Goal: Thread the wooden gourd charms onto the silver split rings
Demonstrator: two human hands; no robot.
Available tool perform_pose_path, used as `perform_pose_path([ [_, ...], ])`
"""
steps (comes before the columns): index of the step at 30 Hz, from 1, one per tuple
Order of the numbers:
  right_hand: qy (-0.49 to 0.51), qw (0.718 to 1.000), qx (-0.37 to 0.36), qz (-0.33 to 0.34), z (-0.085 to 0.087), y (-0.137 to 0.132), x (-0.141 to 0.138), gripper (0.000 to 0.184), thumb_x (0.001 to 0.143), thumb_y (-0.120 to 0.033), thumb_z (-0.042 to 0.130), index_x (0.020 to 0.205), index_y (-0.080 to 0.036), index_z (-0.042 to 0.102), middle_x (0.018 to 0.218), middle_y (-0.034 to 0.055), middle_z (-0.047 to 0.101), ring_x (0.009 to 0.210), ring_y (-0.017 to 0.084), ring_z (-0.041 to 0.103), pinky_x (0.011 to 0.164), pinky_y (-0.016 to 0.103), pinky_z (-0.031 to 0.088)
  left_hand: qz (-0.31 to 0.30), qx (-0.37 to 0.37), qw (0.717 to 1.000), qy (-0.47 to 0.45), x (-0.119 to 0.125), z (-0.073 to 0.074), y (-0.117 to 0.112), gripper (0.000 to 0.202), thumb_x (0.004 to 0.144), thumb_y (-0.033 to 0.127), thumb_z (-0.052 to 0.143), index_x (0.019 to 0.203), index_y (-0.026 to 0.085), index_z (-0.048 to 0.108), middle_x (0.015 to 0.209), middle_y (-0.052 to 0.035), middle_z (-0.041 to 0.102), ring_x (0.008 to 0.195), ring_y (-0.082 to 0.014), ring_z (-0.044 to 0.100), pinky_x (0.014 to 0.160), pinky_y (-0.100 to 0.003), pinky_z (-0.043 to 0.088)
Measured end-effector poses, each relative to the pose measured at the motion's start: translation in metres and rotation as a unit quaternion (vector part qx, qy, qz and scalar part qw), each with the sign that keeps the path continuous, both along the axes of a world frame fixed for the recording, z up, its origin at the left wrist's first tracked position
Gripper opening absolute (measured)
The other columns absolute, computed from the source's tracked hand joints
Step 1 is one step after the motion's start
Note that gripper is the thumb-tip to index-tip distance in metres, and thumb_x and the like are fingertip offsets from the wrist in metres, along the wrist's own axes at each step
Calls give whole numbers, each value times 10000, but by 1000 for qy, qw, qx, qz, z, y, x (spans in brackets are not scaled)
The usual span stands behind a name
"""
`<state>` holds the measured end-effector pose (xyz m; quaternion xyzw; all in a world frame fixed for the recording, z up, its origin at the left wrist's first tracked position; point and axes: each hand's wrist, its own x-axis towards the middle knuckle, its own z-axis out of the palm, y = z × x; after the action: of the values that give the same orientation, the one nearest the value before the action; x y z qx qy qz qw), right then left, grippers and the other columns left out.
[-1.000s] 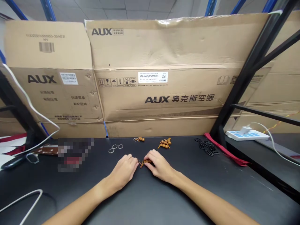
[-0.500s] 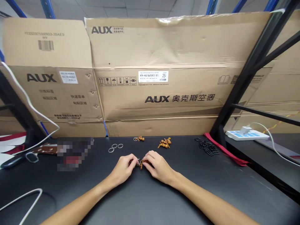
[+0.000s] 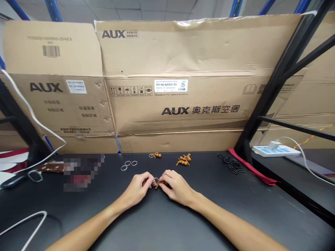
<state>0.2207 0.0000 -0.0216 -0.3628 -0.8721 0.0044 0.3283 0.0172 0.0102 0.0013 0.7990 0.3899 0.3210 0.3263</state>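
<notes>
Both my hands meet at the middle of the black table (image 3: pixel 183 223). My left hand (image 3: pixel 137 190) pinches a small metal key ring (image 3: pixel 155 181) between thumb and fingers. My right hand (image 3: pixel 176 186) pinches a small brown wooden gourd charm (image 3: pixel 157 184) against that ring. The two pieces touch between my fingertips. Three loose key rings (image 3: pixel 127 164) lie to the left behind my hands. A finished gourd with a ring (image 3: pixel 155 155) lies at the back, and a small pile of wooden gourds (image 3: pixel 184 159) lies to its right.
Large AUX cardboard boxes (image 3: pixel 183 80) stand along the table's back edge. A heap of black rings (image 3: pixel 231 164) and a red strap (image 3: pixel 251 169) lie at the right by a black rack post (image 3: pixel 264 97). A white cable (image 3: pixel 23 223) runs at the left. A power strip (image 3: pixel 274 150) sits far right.
My hands lifted a little and drew together. The key ring now shows between my fingertips, held against the gourd charm. Everything else on the table stayed where it was.
</notes>
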Motion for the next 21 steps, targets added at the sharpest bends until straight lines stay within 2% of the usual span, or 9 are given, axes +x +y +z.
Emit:
perform_pose_path([
  [7, 15, 1000, -3, -1, -2, 0, 0, 66, 873, -190, 545, 891, -188, 609, 841, 35, 622, 718, 146, 563, 696, 286, 414, -4, 6, 1000, -6, 1, 0, -1, 284, 921, 319, 424, 764, 170, 607, 738, -15, 654, 700, -156, 600, 680, -244, 452],
  [21, 20, 999, 42, -4, -1, -1, -3, 43, 855, -180, 563, 819, -188, 584, 807, 24, 625, 675, 135, 537, 664, 267, 393, -25, -12, 999, -21, -1, -2, 1, 293, 937, 340, 426, 778, 169, 603, 732, -15, 655, 713, -155, 610, 698, -245, 456],
])
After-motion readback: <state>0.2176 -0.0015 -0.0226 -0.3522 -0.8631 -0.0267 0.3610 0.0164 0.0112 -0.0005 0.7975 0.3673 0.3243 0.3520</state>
